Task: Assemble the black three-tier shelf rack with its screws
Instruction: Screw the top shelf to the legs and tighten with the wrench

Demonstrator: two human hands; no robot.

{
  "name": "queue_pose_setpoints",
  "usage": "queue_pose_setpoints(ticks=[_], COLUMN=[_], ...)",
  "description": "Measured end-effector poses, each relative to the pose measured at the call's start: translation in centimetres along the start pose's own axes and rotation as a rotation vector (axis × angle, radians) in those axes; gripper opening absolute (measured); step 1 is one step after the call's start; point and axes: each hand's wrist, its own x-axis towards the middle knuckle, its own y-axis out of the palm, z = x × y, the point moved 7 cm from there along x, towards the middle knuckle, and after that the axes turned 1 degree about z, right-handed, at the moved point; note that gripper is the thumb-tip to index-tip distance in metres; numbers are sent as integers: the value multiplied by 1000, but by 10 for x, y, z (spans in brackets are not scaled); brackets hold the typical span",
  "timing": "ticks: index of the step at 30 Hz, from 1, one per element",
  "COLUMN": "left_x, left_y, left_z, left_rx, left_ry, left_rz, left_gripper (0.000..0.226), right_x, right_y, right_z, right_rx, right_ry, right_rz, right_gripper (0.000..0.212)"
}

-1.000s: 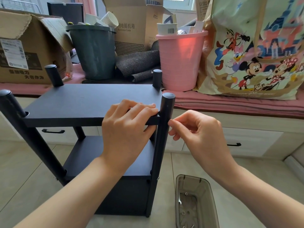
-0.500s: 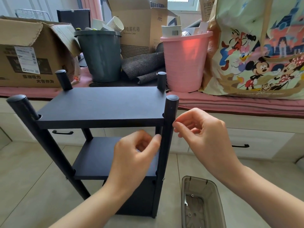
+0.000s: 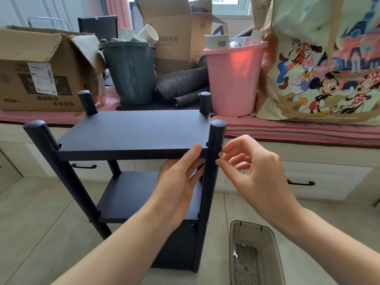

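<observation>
The black three-tier rack (image 3: 131,130) stands upright on the tiled floor, with four round posts and its top, middle and bottom boards in place. My left hand (image 3: 178,182) grips the top shelf near its front right corner, thumb on the front edge and fingers underneath. My right hand (image 3: 253,171) pinches thumb and forefinger together against the side of the front right post (image 3: 216,136), at top-shelf height, on a small screw largely hidden by the fingertips. Lower down that post, a screw head (image 3: 207,223) shows at the middle shelf (image 3: 131,194).
A clear plastic box (image 3: 269,237) with a few small parts stands on the floor at the lower right. Behind the rack runs a low bench carrying a cardboard box (image 3: 41,68), a grey bin (image 3: 131,73), a pink bin (image 3: 234,79) and a cartoon-printed bag (image 3: 320,68).
My left hand left the top of the shelf corner, dropped, and now grips the shelf from below. My right hand stayed pinched at the front right post.
</observation>
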Motion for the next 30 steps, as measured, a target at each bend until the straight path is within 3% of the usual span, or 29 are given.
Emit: queue_pose_setpoints(ticks=[21,30], left_x=[-2,-1], left_y=[2,-11], left_z=[1,-16], left_rx=[53,158], left_ry=[42,9], left_rz=[58,119], left_gripper=[16,22], right_x=[0,9], right_y=[0,15], right_z=[-1,2], right_rx=[60,315], right_ry=[60,172], right_rz=[0,112], right_gripper=[7,6])
